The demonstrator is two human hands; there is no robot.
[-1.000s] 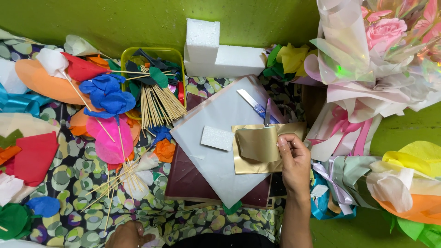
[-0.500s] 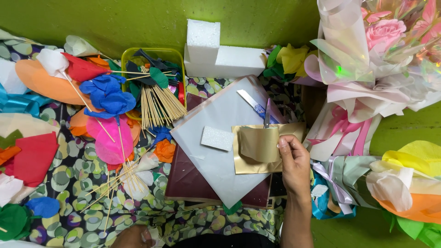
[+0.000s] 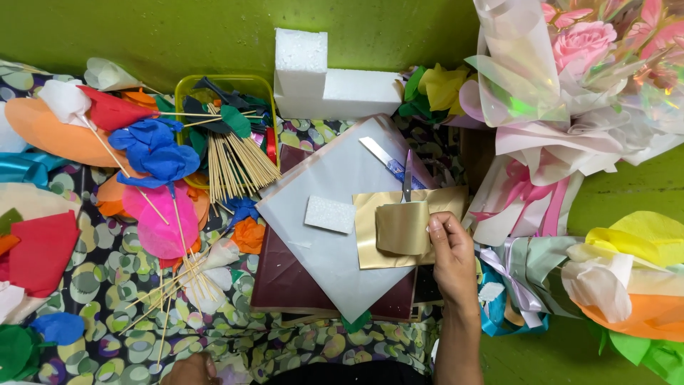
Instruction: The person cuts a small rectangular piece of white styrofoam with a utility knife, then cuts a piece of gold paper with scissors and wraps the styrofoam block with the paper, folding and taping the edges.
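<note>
My right hand (image 3: 450,254) pinches the right edge of a curled piece of gold foil paper (image 3: 402,228), which lies on a larger gold sheet (image 3: 369,242). Both rest on a white sheet (image 3: 320,178) over a dark maroon board (image 3: 285,281). A small white foam piece (image 3: 330,214) lies just left of the gold paper. Scissors (image 3: 407,175) and a ruler-like strip (image 3: 385,158) sit just above the foil. My left hand (image 3: 191,369) is low at the bottom edge, on the patterned cloth, with only its top showing.
A yellow tray (image 3: 187,89) with wooden skewers (image 3: 235,164) and paper bits stands at the back. White foam blocks (image 3: 320,78) lie against the green wall. Paper flowers on sticks (image 3: 153,153) cover the left. Wrapped bouquets (image 3: 570,93) crowd the right.
My right hand has shifted slightly on the gold foil. My left hand has edged a little to the right along the bottom edge.
</note>
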